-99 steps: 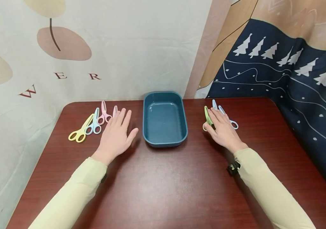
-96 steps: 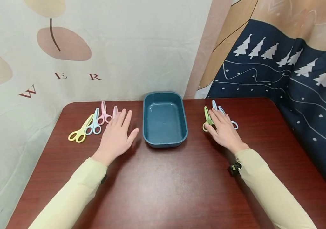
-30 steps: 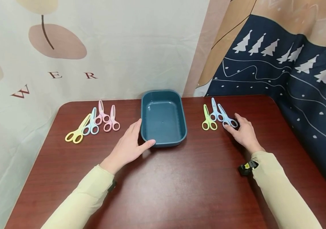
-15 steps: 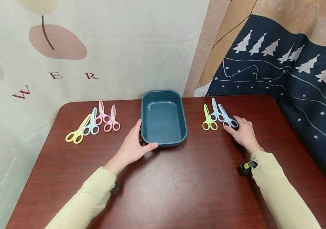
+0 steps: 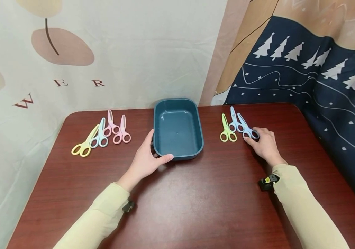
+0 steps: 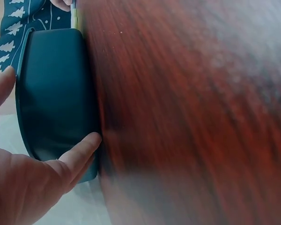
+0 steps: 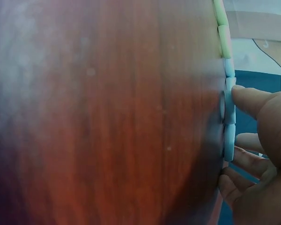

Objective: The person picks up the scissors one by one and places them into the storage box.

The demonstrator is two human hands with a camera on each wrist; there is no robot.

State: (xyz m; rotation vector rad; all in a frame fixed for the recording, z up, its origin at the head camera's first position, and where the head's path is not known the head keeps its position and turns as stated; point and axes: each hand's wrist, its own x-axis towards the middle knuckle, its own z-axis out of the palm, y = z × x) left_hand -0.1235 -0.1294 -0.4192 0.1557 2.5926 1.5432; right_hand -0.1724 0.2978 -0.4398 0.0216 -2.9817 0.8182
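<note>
Smooth teal bin [image 5: 180,135], rounded corners, sits mid-frame, long axis running up-down, plenty of glossy woodgrain tabletop [image 5: 196,200] below it. Left hand [image 5: 144,162] is spread wide against its lower-left corner; right hand [image 5: 265,144] pinches the rightmost blue plastic scissors [image 5: 245,126] by the loops, right of centre, tips pointing upper left

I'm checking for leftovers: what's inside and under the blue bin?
Nothing shows inside the blue bin, viewed from above. It stands on the table; the patch directly beneath it is covered and cannot be seen.
</note>
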